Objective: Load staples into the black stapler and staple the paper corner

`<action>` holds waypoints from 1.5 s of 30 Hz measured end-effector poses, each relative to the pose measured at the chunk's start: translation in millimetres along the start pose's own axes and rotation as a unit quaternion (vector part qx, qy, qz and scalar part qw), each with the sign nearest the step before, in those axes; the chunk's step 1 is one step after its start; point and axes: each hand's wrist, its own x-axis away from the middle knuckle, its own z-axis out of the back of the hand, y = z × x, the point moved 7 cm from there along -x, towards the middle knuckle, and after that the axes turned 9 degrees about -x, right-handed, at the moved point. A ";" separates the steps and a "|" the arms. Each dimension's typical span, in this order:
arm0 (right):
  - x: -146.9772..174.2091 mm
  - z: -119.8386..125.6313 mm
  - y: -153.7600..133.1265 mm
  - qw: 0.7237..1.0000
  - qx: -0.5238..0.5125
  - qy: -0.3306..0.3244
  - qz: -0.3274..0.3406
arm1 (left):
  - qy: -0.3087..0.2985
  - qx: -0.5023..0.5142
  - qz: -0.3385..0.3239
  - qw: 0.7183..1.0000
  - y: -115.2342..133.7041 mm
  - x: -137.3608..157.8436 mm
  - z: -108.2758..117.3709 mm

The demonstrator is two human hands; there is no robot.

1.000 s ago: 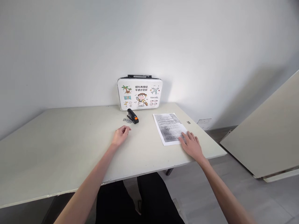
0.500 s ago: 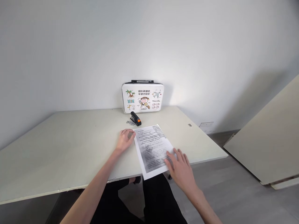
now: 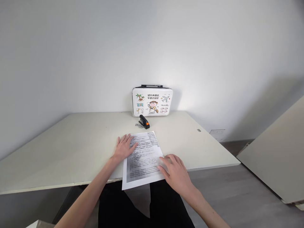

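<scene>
A printed sheet of paper (image 3: pixel 142 158), perhaps a stack, lies on the white table (image 3: pixel 90 133) and juts over its front edge. My left hand (image 3: pixel 123 147) rests flat on the sheet's upper left part, fingers spread. At the right edge of the paper, my right hand (image 3: pixel 174 171) touches it with thumb and fingers apart. Just beyond the paper stands a black stapler (image 3: pixel 144 122) with an orange patch. Small strips of staples (image 3: pixel 139 125) lie to the left of the stapler.
A white case (image 3: pixel 152 102) with cartoon prints and a black handle leans upright near the wall. A small dark piece (image 3: pixel 199 130) lies on the table at the right. A pale panel (image 3: pixel 275 152) stands on the floor to the right.
The paper has shifted left and toward me relative to the stapler. My left hand has gone from curled at its edge to flat on top. My view has turned slightly left.
</scene>
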 end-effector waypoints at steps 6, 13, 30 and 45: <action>-34.6 -7.2 -13.3 0.998 -0.012 0.012 0.061 | 0.012 -0.041 0.014 0.999 -20.0 11.2 -1.6; -131.0 -37.1 -7.7 0.999 0.008 0.007 0.048 | 0.009 -0.041 0.032 0.999 -17.7 14.6 -3.4; -243.5 -83.8 42.8 0.997 0.061 -0.038 -0.034 | 0.016 -0.056 0.026 0.998 -15.3 18.6 -1.4; -189.6 -35.4 99.9 0.996 0.075 0.031 -0.037 | 0.020 -0.043 0.029 0.998 -19.2 16.3 -4.2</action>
